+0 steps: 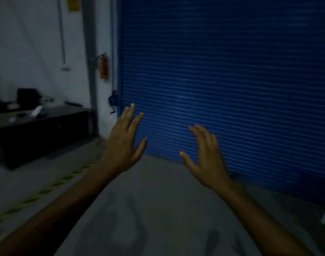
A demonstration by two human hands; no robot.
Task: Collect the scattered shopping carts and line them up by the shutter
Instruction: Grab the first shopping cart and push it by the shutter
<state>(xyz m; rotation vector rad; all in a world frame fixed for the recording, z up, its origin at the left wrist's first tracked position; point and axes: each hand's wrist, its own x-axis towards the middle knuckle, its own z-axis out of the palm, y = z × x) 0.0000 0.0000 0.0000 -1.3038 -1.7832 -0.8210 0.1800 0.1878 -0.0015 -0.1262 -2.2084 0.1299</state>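
Ahead, shutter [232, 71] stands beyond left grip [122, 146], right grip [207, 159].

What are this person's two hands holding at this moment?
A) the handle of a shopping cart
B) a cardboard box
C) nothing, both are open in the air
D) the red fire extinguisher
C: the left hand and the right hand hover with straight fingers in front of the blue shutter, touching nothing.

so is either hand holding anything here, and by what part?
Nothing is held. The left hand and the right hand are both open with fingers spread, raised in front of the blue shutter. No cart is plainly in view.
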